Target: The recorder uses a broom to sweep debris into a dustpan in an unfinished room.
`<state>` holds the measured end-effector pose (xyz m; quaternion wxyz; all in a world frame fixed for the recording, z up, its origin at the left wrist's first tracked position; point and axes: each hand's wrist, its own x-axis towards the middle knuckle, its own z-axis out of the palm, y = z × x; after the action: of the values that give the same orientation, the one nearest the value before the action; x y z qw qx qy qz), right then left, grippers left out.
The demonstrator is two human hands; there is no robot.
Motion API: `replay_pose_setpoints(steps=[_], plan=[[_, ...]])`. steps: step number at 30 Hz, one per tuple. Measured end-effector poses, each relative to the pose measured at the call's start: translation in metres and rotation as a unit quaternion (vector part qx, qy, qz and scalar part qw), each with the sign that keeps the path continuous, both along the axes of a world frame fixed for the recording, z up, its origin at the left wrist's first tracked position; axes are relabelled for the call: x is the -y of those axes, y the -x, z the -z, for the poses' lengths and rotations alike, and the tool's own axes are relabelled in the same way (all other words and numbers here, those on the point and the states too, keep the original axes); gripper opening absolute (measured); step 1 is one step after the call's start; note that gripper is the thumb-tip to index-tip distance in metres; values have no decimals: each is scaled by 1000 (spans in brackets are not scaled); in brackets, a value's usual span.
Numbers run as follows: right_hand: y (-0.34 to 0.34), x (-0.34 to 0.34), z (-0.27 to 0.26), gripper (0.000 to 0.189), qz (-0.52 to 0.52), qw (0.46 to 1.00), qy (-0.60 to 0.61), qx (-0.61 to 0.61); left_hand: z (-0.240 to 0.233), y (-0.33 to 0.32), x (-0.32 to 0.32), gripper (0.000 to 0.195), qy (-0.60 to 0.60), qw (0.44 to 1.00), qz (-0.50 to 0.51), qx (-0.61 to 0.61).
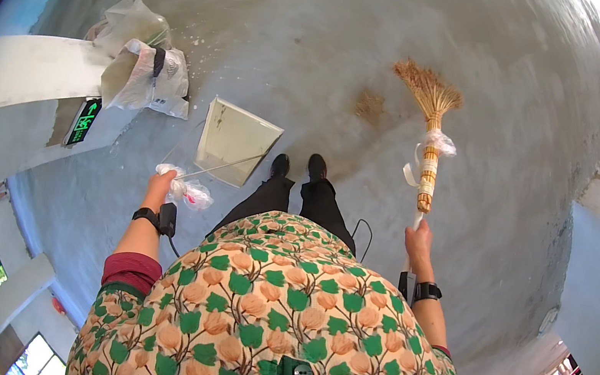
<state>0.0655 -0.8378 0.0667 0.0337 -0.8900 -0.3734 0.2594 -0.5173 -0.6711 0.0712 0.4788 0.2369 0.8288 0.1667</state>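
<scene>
My left hand grips the wire handle of a dustpan, whose pale pan lies at the floor left of my feet. Clear plastic bags hang bunched at that hand. On the right, my right hand is closed around the white stick of a straw broom. The broom's bristles fan out ahead of me, and a white strip and a piece of plastic are tied around its bound shaft. A small brown patch, perhaps dirt, shows on the floor left of the bristles.
Filled plastic bags stand at the end of a white wall at the left, near a green-lit exit sign. White specks dot the grey floor beside them. A thin black cable curves beside my right leg.
</scene>
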Motion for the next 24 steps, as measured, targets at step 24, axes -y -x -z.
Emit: replay_pose_setpoints(steps=[24], plan=[[76,-27,-30,50,127,989,42,-66,96,-30,-65,46,74,938,330,-71]])
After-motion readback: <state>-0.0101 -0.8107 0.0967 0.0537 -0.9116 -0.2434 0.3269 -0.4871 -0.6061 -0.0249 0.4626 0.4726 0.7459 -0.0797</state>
